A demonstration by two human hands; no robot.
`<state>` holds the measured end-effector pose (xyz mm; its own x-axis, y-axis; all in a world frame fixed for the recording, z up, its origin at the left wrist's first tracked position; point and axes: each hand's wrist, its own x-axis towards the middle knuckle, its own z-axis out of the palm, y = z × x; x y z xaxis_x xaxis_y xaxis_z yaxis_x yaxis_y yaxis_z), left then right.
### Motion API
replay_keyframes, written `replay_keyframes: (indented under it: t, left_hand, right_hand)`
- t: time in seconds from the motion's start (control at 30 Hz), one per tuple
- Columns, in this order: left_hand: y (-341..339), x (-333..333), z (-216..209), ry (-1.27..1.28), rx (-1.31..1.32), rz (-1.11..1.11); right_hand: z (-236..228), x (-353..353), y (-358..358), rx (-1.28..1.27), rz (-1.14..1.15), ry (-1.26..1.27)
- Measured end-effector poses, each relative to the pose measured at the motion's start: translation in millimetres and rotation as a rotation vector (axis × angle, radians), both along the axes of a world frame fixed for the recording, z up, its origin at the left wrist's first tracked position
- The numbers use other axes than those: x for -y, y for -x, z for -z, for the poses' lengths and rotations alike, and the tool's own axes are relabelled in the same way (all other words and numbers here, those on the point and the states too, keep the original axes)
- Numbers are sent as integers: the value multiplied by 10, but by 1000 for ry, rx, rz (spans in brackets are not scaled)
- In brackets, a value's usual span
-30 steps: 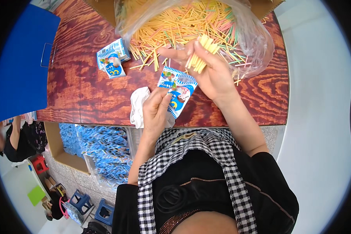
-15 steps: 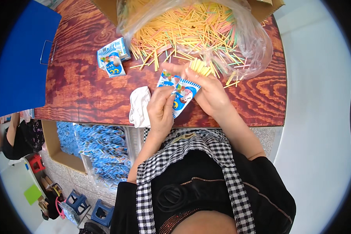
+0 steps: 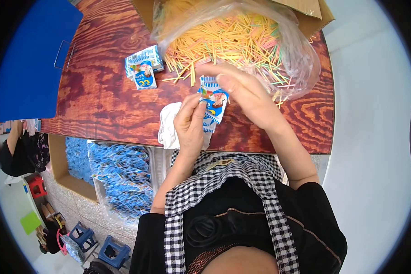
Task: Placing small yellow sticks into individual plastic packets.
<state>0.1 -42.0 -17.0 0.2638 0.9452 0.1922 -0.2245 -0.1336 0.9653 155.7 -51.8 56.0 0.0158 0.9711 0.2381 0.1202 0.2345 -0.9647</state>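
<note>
My left hand [image 3: 190,122] pinches a small blue and white printed packet [image 3: 214,102] above the table's front part. A second packet layer shows below it. My right hand [image 3: 249,93] is curled at the packet's top end, its thumb beside the striped edge. The yellow sticks it was gripping are now mostly hidden by the fingers; a pale end shows beneath the hand. Next to my left hand lies a crumpled white cloth-like thing [image 3: 169,125]. Several similar packets [image 3: 144,75] lie in a small heap farther left.
A cardboard box [image 3: 316,16] with a clear plastic bag [image 3: 301,68] spills thin coloured sticks [image 3: 233,39] over the wooden table [image 3: 100,105]. Below the table's edge, a bin holds many blue packets [image 3: 123,176]. A blue panel [image 3: 27,59] stands left; another person [image 3: 20,153] is beyond.
My right hand has turned over, and the yellow sticks in it have gone out of sight. The packet has tilted more upright in my left hand. The whole view has shifted slightly.
</note>
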Motion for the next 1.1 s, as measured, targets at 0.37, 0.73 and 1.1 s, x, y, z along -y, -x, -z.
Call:
replay_keyframes:
  t: [0.37,0.73,1.1]
  left_hand:
    - [129,-94,-67,79,81,172]
    - [205,-140,-290,-107,-238,93]
    - [561,-573,-217,277,72,128]
  right_hand:
    - [-277,107,-83,320,-70,-32]
    - [-78,65,-56,443,-4,69]
    - [316,-181,577,287,150,-156]
